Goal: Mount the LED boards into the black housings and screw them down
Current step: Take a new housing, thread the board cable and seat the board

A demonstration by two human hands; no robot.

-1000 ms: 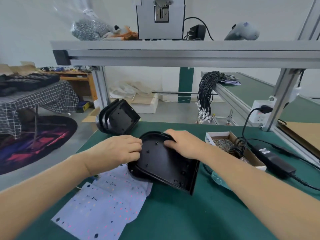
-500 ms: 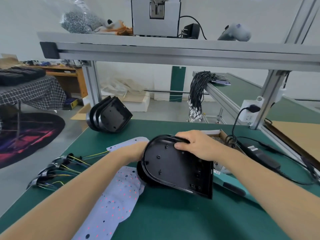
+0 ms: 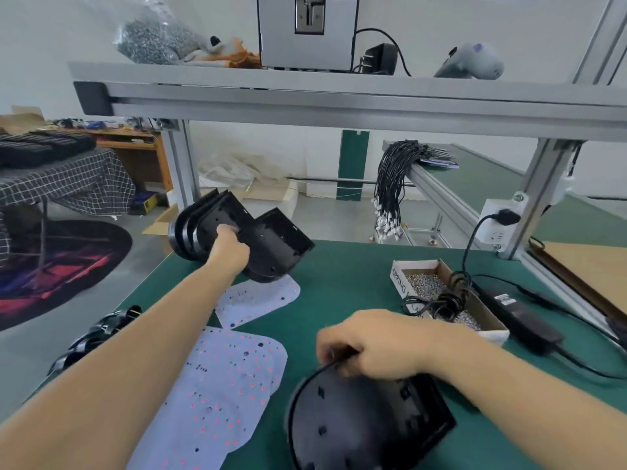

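Two black housings are in our hands. Our left hand [image 3: 228, 246] grips one housing [image 3: 271, 247] at the far side of the green table [image 3: 342, 283], just beside the stacked housings [image 3: 198, 228]. Our right hand [image 3: 369, 344] curls over the rim of the near housing [image 3: 359, 425]. White LED boards [image 3: 220, 385] lie flat between them; a box of screws [image 3: 441, 293] sits right.
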